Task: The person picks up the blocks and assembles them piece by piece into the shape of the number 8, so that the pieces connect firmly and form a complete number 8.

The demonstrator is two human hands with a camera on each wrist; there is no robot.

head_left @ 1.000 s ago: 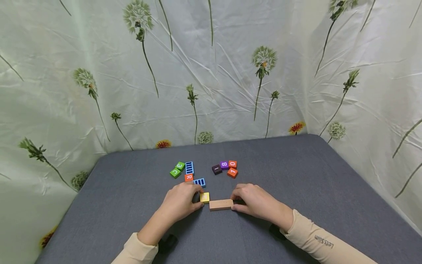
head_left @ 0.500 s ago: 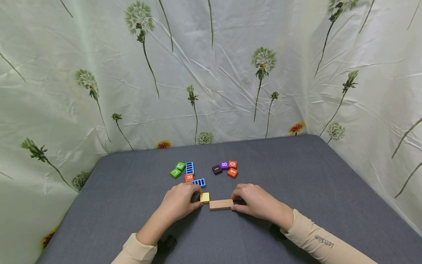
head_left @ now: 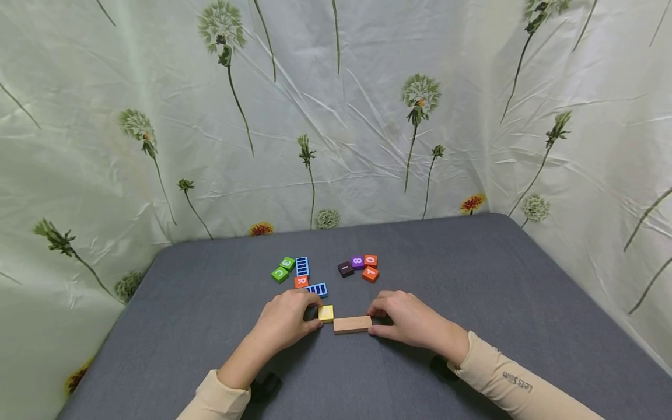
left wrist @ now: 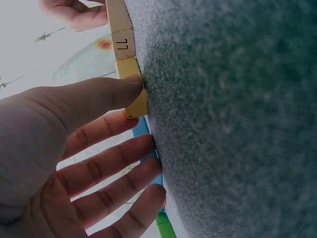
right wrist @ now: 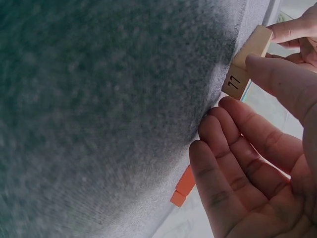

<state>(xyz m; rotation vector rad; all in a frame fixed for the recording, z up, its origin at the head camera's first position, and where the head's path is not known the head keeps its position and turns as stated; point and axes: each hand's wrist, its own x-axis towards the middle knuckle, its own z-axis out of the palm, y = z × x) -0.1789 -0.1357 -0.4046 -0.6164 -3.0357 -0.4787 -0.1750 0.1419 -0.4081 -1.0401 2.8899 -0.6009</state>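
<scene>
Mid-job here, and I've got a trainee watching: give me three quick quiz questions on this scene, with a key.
1. Which hand is at the yellow block?
2. True or false: in the head view, the wooden block lies to the left of the yellow block.
3. Count: how many blocks make up the group that includes the purple block?

Key:
1. The left hand.
2. False; it lies to the right.
3. Four: the purple block, one dark block and two orange blocks.
</scene>
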